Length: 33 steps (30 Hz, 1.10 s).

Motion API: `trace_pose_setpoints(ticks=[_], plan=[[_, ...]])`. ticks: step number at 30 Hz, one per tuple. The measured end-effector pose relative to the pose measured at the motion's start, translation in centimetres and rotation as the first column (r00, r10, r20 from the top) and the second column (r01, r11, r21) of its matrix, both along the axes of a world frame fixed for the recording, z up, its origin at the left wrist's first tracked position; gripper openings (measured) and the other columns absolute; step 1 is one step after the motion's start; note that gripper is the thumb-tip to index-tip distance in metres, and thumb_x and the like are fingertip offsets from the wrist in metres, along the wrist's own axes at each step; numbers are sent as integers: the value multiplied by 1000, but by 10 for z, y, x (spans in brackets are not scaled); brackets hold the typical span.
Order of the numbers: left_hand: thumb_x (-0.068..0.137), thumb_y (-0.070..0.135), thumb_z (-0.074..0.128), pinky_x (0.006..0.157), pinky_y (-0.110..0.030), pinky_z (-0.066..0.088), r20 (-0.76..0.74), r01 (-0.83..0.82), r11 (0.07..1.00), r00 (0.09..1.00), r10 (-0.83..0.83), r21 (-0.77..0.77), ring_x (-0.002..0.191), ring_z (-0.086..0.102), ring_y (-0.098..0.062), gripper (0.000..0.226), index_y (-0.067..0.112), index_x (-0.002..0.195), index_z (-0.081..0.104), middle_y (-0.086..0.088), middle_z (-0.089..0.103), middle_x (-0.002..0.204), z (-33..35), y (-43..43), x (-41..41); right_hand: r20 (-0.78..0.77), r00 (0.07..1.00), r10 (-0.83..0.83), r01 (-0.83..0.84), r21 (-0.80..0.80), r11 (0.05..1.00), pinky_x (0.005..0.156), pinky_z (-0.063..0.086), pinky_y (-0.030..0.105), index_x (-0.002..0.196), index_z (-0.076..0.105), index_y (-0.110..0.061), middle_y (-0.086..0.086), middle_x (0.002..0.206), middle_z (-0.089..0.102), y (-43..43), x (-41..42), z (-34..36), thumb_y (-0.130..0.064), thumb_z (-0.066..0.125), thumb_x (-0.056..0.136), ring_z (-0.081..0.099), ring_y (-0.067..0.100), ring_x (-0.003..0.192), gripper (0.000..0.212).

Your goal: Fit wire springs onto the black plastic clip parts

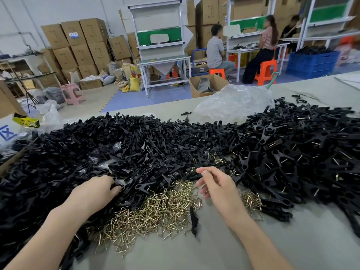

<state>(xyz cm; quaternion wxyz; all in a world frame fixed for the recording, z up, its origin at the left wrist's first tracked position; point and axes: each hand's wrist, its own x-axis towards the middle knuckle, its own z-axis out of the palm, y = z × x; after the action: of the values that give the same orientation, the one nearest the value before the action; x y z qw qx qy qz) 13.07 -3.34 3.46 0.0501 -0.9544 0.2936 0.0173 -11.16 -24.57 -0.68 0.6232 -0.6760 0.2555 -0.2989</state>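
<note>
Our left grip [95,191] lies palm down on the near edge of the heap of black clip parts [136,149]. Its fingers [116,189] curl down among the parts and their tips are partly hidden, so we cannot tell whether they grasp a part or only touch the heap. This heap spreads from the left grip to the far side and to the left, and fills most of the grey bench [214,250] there.

Our right grip [218,188] hovers above the bench with its fingers loosely curled. The thumb and forefinger [204,172] meet at their tips. We see nothing clearly between them, so we cannot tell whether they pinch a spring or are clenched on nothing.

Between the 2 grips, and nearer to us than both, lies the pile of brass-coloured wire springs [155,211], tangled and loose on the bench. Its left edge touches the heap just beside the left grip. A smaller cluster of springs [251,201] lies just to the right of the right grip. 1 single black part [193,221] lies at the near right edge of the spring pile, below the right grip.

To the right of the right grip and beyond it lies a second heap of clips with wire showing on them [302,152]. Well beyond the right grip, at the far edge of the bench, sits a crumpled clear plastic bag [233,104].
</note>
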Motion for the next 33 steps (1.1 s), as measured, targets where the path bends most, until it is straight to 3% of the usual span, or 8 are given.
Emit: trace_pose_setpoints(ticks=[7,12,15,17,21,27,29,33], plan=[[98,51,50,68,-27,51,3,95,989,995,-96,115,80,62,-10,20,41,111,61,14,61,86,13,2,-8,-4,1000,-5,5,5,1000,63,54,19,101,71,-36,-3,82,74,0,1,0,-23,49,105,66,5,67,26],[96,50,54,48,-25,44,82,1,945,996,28,-328,51,61,-11,16,41,104,64,14,63,64,30,12,-14,-11,1000,7,-7,-4,1000,62,55,20,101,71,-37,-4,83,74,1,1,1,-23,49,105,65,5,66,26],[97,44,54,44,-25,42,46,6,792,999,28,-610,43,57,-8,16,31,99,63,8,62,53,36,10,-36,-1,999,32,-32,-3,999,65,56,24,101,71,-38,-3,85,74,3,0,4,-23,50,105,68,9,70,26],[99,38,55,37,-19,39,-58,1,593,995,-80,-805,40,52,-4,13,28,93,63,11,64,55,34,-6,-66,40,995,89,-90,11,996,69,57,26,105,72,-37,-2,89,75,5,0,8,-24,52,105,70,14,76,24],[100,30,55,39,-12,35,-178,-57,370,937,-302,-927,46,49,3,11,30,91,61,21,66,68,2,-59,-133,157,938,308,-328,122,937,75,60,28,125,68,-27,2,110,75,15,-1,16,-35,63,95,74,23,93,31],[90,66,34,58,-15,48,-154,3,454,939,-309,-891,70,65,5,33,43,108,50,24,69,77,-31,-83,-157,137,945,297,-313,112,943,67,58,24,124,67,-17,10,95,74,15,2,11,-1,72,88,71,14,79,40],[91,70,26,72,-20,53,-128,47,496,941,-313,-867,83,65,6,40,51,120,44,27,68,89,-35,-78,-154,158,932,327,-348,136,928,70,56,22,129,66,-12,11,91,70,14,4,9,-2,73,86,68,12,76,45],[99,63,12,80,-1,39,-92,67,448,942,-323,-892,101,44,28,56,46,149,29,46,41,119,-34,-75,-156,169,931,324,-348,134,928,71,56,21,125,68,-12,1,86,75,16,9,6,-11,73,84,70,10,77,41]])
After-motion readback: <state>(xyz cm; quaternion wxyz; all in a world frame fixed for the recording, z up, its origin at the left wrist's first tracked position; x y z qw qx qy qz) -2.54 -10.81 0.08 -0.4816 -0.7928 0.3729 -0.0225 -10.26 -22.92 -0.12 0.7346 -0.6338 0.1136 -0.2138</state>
